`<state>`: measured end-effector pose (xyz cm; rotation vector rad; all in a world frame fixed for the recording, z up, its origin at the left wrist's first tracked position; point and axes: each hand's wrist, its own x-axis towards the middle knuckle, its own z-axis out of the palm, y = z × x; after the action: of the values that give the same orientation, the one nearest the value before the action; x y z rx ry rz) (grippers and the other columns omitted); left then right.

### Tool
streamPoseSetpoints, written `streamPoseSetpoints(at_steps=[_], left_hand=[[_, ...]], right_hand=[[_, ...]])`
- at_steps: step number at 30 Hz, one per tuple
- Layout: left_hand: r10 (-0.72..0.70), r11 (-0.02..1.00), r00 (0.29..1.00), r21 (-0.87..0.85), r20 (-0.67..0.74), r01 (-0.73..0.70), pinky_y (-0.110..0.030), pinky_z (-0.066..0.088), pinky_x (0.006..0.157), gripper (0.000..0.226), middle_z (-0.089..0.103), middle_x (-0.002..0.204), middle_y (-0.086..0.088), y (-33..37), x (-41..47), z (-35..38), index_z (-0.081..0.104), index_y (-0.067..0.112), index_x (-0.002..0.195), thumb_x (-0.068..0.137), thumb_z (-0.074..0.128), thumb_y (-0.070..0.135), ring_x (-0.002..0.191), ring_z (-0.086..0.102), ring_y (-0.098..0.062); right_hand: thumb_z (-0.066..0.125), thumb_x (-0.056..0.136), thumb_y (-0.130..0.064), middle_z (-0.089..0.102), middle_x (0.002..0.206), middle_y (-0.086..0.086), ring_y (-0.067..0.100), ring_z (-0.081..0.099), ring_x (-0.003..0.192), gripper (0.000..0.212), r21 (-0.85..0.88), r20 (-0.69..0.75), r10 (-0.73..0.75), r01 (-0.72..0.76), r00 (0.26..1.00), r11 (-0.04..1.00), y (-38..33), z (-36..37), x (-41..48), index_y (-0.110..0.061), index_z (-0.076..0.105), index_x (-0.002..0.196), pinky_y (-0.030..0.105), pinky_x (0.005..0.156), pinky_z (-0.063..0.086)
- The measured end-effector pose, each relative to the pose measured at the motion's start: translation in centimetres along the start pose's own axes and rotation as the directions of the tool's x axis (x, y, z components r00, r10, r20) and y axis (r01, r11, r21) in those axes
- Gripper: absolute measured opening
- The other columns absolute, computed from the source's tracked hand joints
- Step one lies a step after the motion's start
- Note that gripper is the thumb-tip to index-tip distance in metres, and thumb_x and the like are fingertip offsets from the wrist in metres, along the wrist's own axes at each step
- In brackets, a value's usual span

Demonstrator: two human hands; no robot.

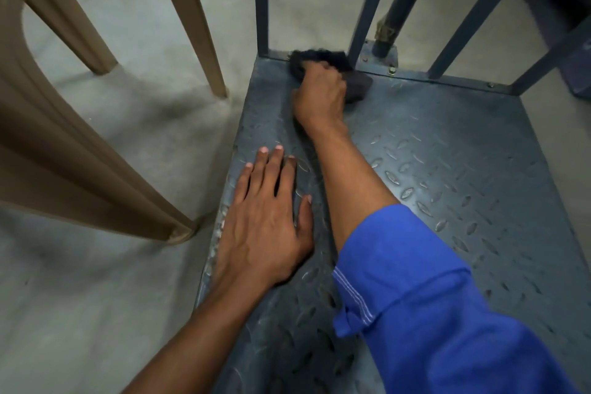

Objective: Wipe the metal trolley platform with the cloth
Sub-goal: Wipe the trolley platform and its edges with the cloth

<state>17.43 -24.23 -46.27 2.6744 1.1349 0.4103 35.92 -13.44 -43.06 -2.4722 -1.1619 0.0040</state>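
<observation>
Concrete floor is flanking the trolley platform (447, 169); my right hand (319, 96), fingers curled, is pressing the cloth (359, 86) into its far corner while my left hand (265, 217) is lying flat, open-fingered, for balance.

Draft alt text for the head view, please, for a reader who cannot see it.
A person's right grip holds a dark cloth against the far left corner of a grey metal platform, beside its upright bars. The left grip lies flat near the platform's left edge; tan chair legs stand alongside.

cloth (359, 86) partly under right hand (319, 96) (edges blurred), chair (64, 150) cropped
</observation>
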Motion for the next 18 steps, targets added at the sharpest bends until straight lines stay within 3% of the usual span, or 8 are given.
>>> streamPoseSetpoints(at_steps=[2, 5, 8, 10, 12, 15, 17, 18], left_hand=[[0.0, 1.0, 1.0, -0.011, 0.001, 0.0, -0.047, 0.018, 0.13, 0.065, 0.029, 0.17, -0.014, 0.0, 0.0, -0.1, 0.037, 0.008, 0.159, 0.104, 0.034, 0.043, 0.16, 0.019, -0.028], [0.02, 0.999, 1.0, -0.039, 0.017, -0.019, -0.045, 0.016, 0.13, 0.075, 0.032, 0.167, -0.015, -0.4, 0.1, -0.4, 0.033, 0.005, 0.161, 0.097, 0.047, 0.043, 0.16, 0.02, -0.029], [0.043, 0.999, 0.998, -0.022, 0.037, -0.042, -0.044, 0.014, 0.13, 0.077, 0.035, 0.165, -0.017, -0.6, 0.1, -0.7, 0.032, 0.004, 0.16, 0.096, 0.046, 0.044, 0.159, 0.022, -0.03], [0.039, 0.999, 0.999, -0.037, 0.026, -0.038, -0.045, 0.016, 0.13, 0.068, 0.036, 0.165, -0.015, -0.5, 0.1, -0.7, 0.033, 0.007, 0.159, 0.102, 0.043, 0.043, 0.159, 0.021, -0.028], [0.015, 0.999, 1.0, -0.042, 0.022, -0.014, -0.045, 0.016, 0.131, 0.065, 0.032, 0.168, -0.012, -0.3, 0.0, -0.6, 0.032, 0.01, 0.16, 0.105, 0.037, 0.044, 0.16, 0.017, -0.025], [-0.004, 1.0, 1.0, -0.016, 0.009, 0.004, -0.045, 0.015, 0.131, 0.065, 0.026, 0.171, -0.01, 0.0, -0.1, -0.2, 0.033, 0.012, 0.161, 0.105, 0.033, 0.046, 0.161, 0.013, -0.024], [0.001, 1.0, 1.0, -0.009, 0.0, -0.001, -0.045, 0.016, 0.131, 0.065, 0.026, 0.171, -0.01, 0.0, -0.1, -0.1, 0.034, 0.011, 0.161, 0.105, 0.034, 0.046, 0.161, 0.014, -0.024], [0.001, 1.0, 1.0, -0.008, 0.0, -0.001, -0.045, 0.016, 0.131, 0.066, 0.026, 0.171, -0.011, 0.0, 0.0, 0.0, 0.034, 0.011, 0.161, 0.105, 0.033, 0.046, 0.161, 0.014, -0.024]], right_hand=[[0.057, 0.094, -0.002, 0.065, 0.138, 0.013, 0.035, 0.059, 0.129, 0.054, 0.183, 0.14, -0.165, 0.138, 0.976, 0.973, -1.3, -0.2, -0.8, -0.023, 0.061, 0.144, 0.041, 0.11, 0.045], [0.05, 0.089, 0.004, 0.069, 0.134, 0.01, 0.033, 0.061, 0.126, 0.067, 0.37, 0.29, -0.321, 0.204, 0.901, 0.907, -4.2, -0.1, -2.1, -0.029, 0.059, 0.146, 0.034, 0.105, 0.046], [0.054, 0.088, 0.006, 0.068, 0.136, 0.009, 0.029, 0.061, 0.126, 0.065, 0.417, 0.263, -0.374, 0.245, 0.889, 0.876, -5.0, -0.8, -3.9, -0.022, 0.059, 0.147, 0.028, 0.101, 0.046], [0.06, 0.09, 0.005, 0.068, 0.136, 0.008, 0.028, 0.061, 0.127, 0.061, 0.424, 0.168, -0.379, 0.28, 0.91, 0.861, -3.6, -2.0, -5.1, -0.019, 0.059, 0.146, 0.034, 0.106, 0.047], [0.059, 0.091, 0.007, 0.064, 0.14, 0.011, 0.028, 0.058, 0.131, 0.062, 0.331, 0.01, -0.264, 0.245, 0.965, 0.911, -1.1, -3.2, -6.2, -0.018, 0.056, 0.147, 0.042, 0.112, 0.046], [0.051, 0.095, 0.007, 0.059, 0.143, 0.019, 0.038, 0.052, 0.136, 0.053, 0.149, -0.235, 0.055, -0.02, 0.97, 0.989, 3.4, -3.6, -6.3, -0.007, 0.055, 0.146, 0.053, 0.115, 0.043], [0.041, 0.1, 0.003, 0.055, 0.145, 0.023, 0.044, 0.047, 0.138, 0.046, 0.051, -0.182, 0.168, -0.161, 0.969, 0.986, 4.9, -2.3, -4.9, 0.0, 0.053, 0.144, 0.055, 0.116, 0.04], [0.038, 0.101, 0.002, 0.053, 0.146, 0.024, 0.044, 0.045, 0.138, 0.045, 0.035, -0.141, 0.161, -0.157, 0.977, 0.987, 4.8, -1.4, -4.0, 0.002, 0.054, 0.143, 0.054, 0.116, 0.039]])
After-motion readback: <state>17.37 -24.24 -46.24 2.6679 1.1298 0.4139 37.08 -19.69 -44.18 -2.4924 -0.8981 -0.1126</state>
